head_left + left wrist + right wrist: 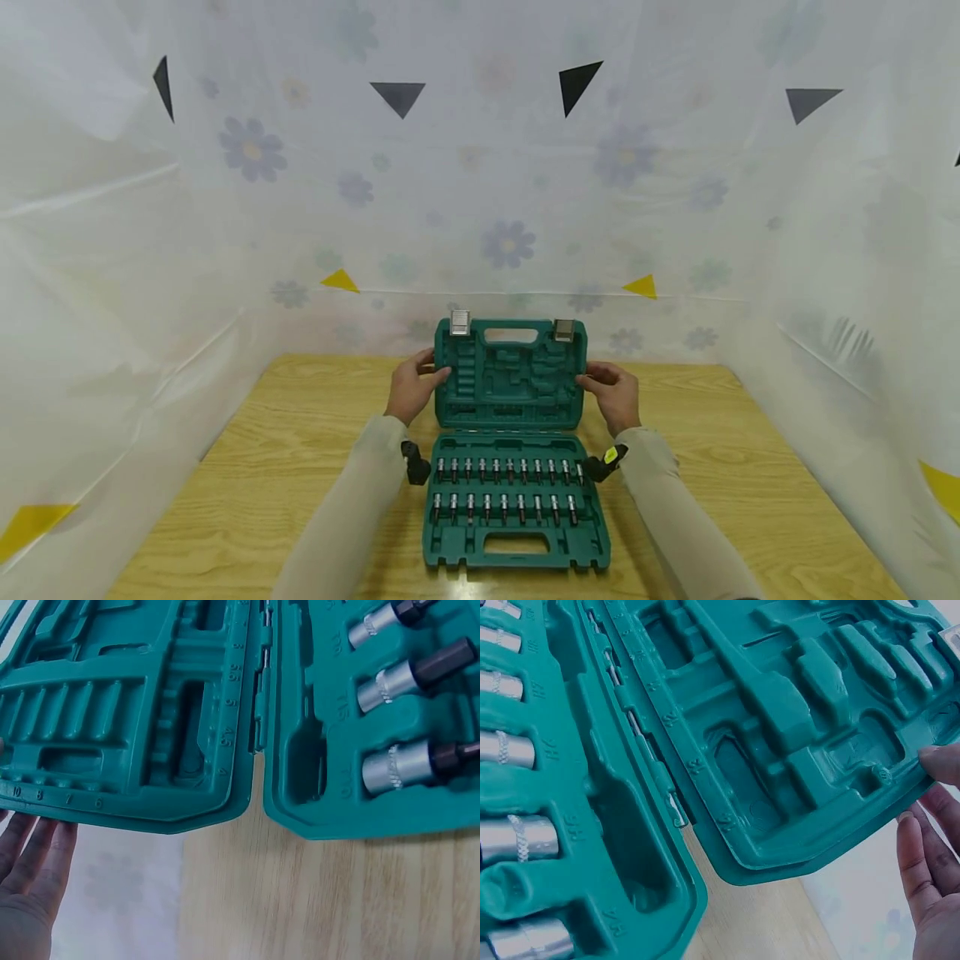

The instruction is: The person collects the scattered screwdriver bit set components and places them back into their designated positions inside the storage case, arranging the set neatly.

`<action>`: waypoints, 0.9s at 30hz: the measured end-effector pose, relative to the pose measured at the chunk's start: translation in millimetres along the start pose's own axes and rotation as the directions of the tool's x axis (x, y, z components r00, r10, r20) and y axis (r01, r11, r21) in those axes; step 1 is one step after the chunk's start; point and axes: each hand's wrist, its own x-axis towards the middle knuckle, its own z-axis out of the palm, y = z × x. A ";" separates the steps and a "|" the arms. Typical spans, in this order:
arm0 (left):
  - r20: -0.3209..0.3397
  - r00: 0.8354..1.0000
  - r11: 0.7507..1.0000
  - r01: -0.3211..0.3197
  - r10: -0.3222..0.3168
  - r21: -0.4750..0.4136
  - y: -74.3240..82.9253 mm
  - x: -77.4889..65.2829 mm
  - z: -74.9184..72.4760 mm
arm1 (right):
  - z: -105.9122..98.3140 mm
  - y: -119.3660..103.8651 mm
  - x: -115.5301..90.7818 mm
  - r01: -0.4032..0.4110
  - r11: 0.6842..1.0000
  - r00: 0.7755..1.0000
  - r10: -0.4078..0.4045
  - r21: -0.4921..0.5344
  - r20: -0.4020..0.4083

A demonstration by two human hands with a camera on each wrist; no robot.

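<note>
A green plastic tool case lies spread on the table, its lid (468, 417) raised at the back and its base (448, 540) toward me. My left hand (410, 390) grips the lid's left edge, thumb on the inner face and fingers behind. At the right edge, my right hand (618, 400) pinches the lid the same way. Two rows of bit sockets (395, 766), silver with dark tips, sit in the base. Moulded recesses in the lid hold nothing. Metal latches (460, 323) stand at the lid's top corners, and a hinge (636, 724) joins the halves.
The case stands on a wood-grain table (300, 467). Behind it and at both sides hangs a pale sheet (465, 183) with flowers and black and yellow triangles. Dark wrist cameras (415, 463) sit close beside the base.
</note>
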 end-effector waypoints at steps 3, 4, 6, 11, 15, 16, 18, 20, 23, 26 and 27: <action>-0.008 1.000 1.000 0.011 -0.011 -0.002 2.2 1.1 -0.5 | 0.5 -2.0 -0.4 0.007 1.000 1.000 -0.007 0.000 0.008; -0.010 1.000 1.000 0.010 -0.010 -0.005 3.2 1.6 -0.8 | 0.5 -3.0 -0.6 0.008 1.000 1.000 -0.008 0.001 0.012; -0.018 1.000 1.000 0.012 -0.012 -0.023 5.2 2.7 -1.1 | 0.5 -6.2 -1.3 0.012 1.000 1.000 -0.012 0.000 0.015; -0.044 0.999 0.998 0.013 -0.016 -0.065 10.1 4.5 -1.9 | -0.1 -23.3 -8.3 0.033 0.999 0.999 -0.033 0.013 0.023; -0.069 0.998 0.997 -0.010 0.005 -0.073 13.7 5.5 -2.9 | 0.2 -38.2 -14.9 0.056 0.998 0.998 -0.056 0.015 0.021; -0.073 0.997 0.997 -0.019 0.013 -0.075 15.2 5.4 -3.3 | 0.1 -40.7 -15.8 0.060 0.998 0.998 -0.060 0.014 0.018; -0.080 0.996 0.996 -0.036 0.030 -0.081 17.1 5.6 -3.6 | -0.1 -43.8 -16.2 0.069 0.998 0.998 -0.069 0.016 0.014; -0.079 0.996 0.995 -0.054 0.047 -0.087 18.8 5.5 -3.8 | -0.8 -43.9 -15.3 0.078 0.997 0.997 -0.078 0.018 0.012; -0.077 0.995 0.993 -0.075 0.068 -0.090 21.9 4.4 -4.0 | -1.6 -41.6 -13.7 0.095 0.995 0.995 -0.095 0.014 0.011; -0.078 0.994 0.992 -0.087 0.079 -0.094 25.7 2.9 -4.5 | -2.4 -44.4 -16.1 0.115 0.993 0.993 -0.115 0.000 0.020; -0.079 0.994 0.992 -0.087 0.080 -0.095 26.9 2.3 -4.8 | -2.1 -48.1 -18.6 0.118 0.993 0.993 -0.118 -0.004 0.021</action>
